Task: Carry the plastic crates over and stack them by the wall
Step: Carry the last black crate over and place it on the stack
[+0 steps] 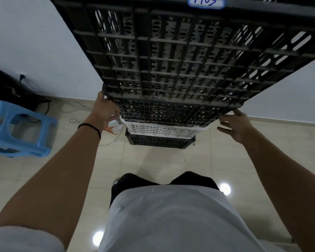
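The step in hand looks like steadying a tall stack of plastic crates (171, 73) against the wall (35, 42), and doing it well probably means keeping both hands level at the same tier, pressing evenly from 9 and 3 o'clock so no crate slides off the one beneath, and checking that each rim seats squarely before letting go. The left hand (105, 110) sits at about 9 o'clock of the stack's near face, its fingers curled round the corner of a black crate, so it is grasping that crate's edge. The right hand (235, 124) is at about 3 o'clock, fingers spread and fairly straight, relaxed, with only the fingertips near or just touching the lower right corner; whether there is firm contact I cannot tell. The stack rises from the tiled floor (153, 157) at 12 o'clock of the person, close to the wall: a black crate (160, 140) at the bottom, a white crate (164, 129) upon it, then black ones above, all of slotted lattice plastic with ribbed sides that look dusty. A white label (205, 1) with blue handwriting shows at the top. A blue plastic stool (16, 128) stands at 9 o'clock, well apart, with cables (75, 110) on the floor between.
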